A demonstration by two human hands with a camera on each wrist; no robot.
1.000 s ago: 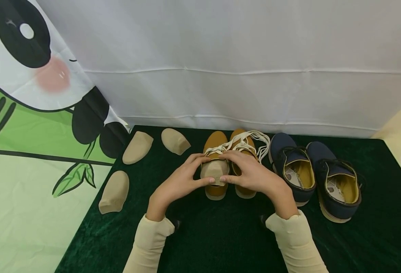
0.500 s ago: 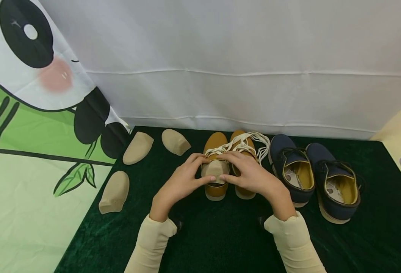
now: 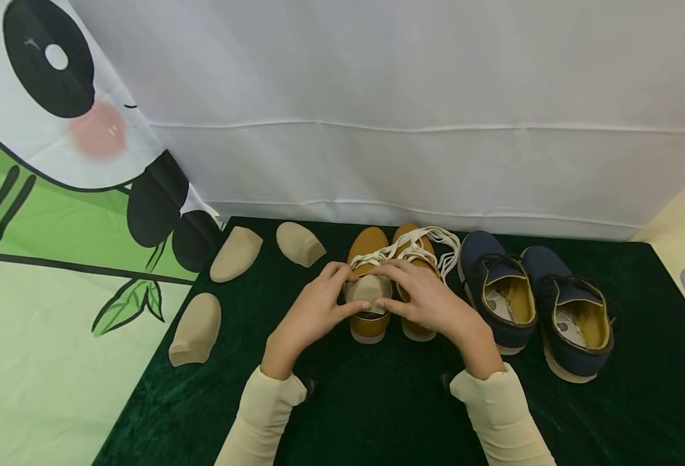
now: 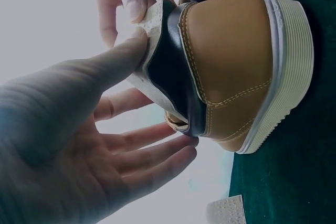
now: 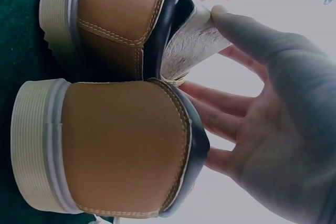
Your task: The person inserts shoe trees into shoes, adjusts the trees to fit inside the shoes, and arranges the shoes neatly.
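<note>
Both hands' fingers [image 3: 351,309] [image 3: 397,306] gripped one of four inserts [image 3: 371,288] in one of two tan shoes [image 3: 368,329], two navy shoes [image 3: 575,358] rightward.

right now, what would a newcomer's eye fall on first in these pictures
Probably the huge black oval cartoon eye at the head view's upper left. Next, in the middle, the bare left hand and right hand gripping a beige, rounded insert at the opening of a white-laced tan shoe. To their right, two yellow-lined navy shoes stand on dark green cloth.
</note>
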